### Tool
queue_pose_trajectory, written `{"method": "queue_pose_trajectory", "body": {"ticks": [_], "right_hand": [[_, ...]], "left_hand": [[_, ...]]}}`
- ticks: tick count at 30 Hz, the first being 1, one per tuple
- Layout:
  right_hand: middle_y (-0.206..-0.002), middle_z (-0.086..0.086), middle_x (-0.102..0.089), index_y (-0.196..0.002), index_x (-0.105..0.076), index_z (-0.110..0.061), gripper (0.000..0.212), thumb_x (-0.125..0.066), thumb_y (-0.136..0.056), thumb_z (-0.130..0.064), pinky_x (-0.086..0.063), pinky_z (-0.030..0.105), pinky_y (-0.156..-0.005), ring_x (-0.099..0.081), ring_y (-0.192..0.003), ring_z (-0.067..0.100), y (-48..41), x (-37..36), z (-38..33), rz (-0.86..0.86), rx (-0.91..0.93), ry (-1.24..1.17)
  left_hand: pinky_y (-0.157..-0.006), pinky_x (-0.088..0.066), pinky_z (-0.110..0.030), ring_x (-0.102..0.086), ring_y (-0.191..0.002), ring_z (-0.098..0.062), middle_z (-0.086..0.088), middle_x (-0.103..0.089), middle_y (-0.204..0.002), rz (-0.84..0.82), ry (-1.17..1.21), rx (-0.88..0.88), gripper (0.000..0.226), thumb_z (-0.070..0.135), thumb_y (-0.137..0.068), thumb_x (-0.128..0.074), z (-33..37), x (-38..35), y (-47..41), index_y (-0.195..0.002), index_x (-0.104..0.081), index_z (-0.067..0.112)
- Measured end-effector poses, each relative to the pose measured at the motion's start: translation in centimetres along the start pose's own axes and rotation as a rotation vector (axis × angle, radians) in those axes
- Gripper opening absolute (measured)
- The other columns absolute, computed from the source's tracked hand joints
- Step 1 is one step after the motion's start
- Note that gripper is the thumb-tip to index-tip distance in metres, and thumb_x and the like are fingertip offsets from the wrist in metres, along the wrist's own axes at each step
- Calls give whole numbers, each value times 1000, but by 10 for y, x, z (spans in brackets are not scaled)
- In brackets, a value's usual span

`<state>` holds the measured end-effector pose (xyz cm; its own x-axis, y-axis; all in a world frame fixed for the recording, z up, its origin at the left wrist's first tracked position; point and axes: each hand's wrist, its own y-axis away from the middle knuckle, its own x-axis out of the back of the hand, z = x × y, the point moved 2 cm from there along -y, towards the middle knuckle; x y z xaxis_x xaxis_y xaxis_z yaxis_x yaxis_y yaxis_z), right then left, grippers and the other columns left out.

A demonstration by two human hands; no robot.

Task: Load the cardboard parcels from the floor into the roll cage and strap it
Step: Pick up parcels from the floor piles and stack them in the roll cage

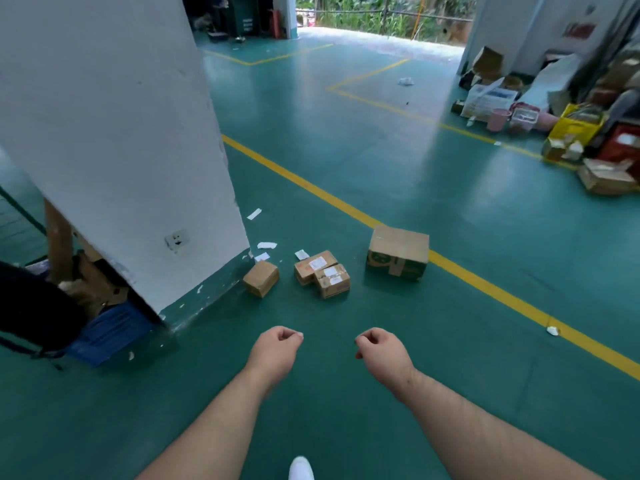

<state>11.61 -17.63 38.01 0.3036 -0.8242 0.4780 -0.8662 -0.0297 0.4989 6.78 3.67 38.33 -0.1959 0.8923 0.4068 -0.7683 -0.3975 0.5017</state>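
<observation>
Left hand (275,348) and right hand (381,348) hover, loosely curled.

One view is supplied: a wide-angle camera worn on the person's head, high above the floor, facing forward and tilted down. Both forearms enter from the bottom edge. The left hand (277,348) and right hand (381,348) sit nearest the lens, low and centred. A white shoe tip (301,469) shows at the bottom edge, so the field reaches almost straight down. The cardboard parcels (322,273) lie mid-frame on the green floor (381,168), beyond the hands. The top edge takes in greenery (381,12) outside the building, far off. Lens distortion bends the frame edges — the white pillar (121,133) at left leans inward.
</observation>
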Motion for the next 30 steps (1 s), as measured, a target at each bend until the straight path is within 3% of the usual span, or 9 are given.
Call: {"method": "queue_pose_trajectory", "body": {"ticks": [5,12,17,22,26,30], "right_hand": [[-88,2,-76,-93,-67,-15,19,-51,-95,-24,-41,23,-50,-50,-54,12,-62,10,-52,38,-42,-91],[-87,2,-76,-93,-69,-14,19,-53,-94,-24,-41,21,-52,-52,-57,12,-179,35,-70,33,-111,-154],[-90,3,-76,-93,-68,-15,19,-51,-94,-24,-51,29,-69,-61,-71,17,-288,66,-71,-38,-194,-152],[-112,8,-71,-114,-64,-12,30,-46,-98,-29,-48,31,-79,-63,-92,24,-377,87,-70,-167,-289,26],[-124,10,-66,-132,-57,-9,38,-43,-103,-28,-41,24,-62,-58,-96,24,-420,87,-91,-251,-334,117],[-113,8,-64,-136,-51,-8,36,-40,-106,-24,-39,23,-57,-60,-87,19,-468,69,-118,-327,-384,66]], "left_hand": [[-78,-51,-30,-68,-93,-19,2,-72,-97,-35,-35,-28,16,34,-98,-62,73,9,-74,-98,-70,20],[-77,-52,-30,-69,-96,-19,2,-72,-102,-135,-128,35,15,35,-99,-61,123,-31,-175,-100,-69,23],[-93,-56,-38,-66,-98,-18,2,-70,-104,-146,-254,81,15,37,-98,-63,159,-52,-249,-101,-69,24],[-82,-50,-33,-66,-99,-19,3,-70,-106,-80,-248,98,17,39,-98,-63,199,-55,-312,-104,-68,24],[-89,-52,-36,-67,-101,-20,3,-71,-108,-89,-258,166,19,42,-97,-63,205,-47,-346,-104,-69,25],[-96,-53,-39,-67,-101,-20,3,-70,-108,-103,-322,243,19,40,-98,-63,208,-27,-396,-104,-70,24]]}}
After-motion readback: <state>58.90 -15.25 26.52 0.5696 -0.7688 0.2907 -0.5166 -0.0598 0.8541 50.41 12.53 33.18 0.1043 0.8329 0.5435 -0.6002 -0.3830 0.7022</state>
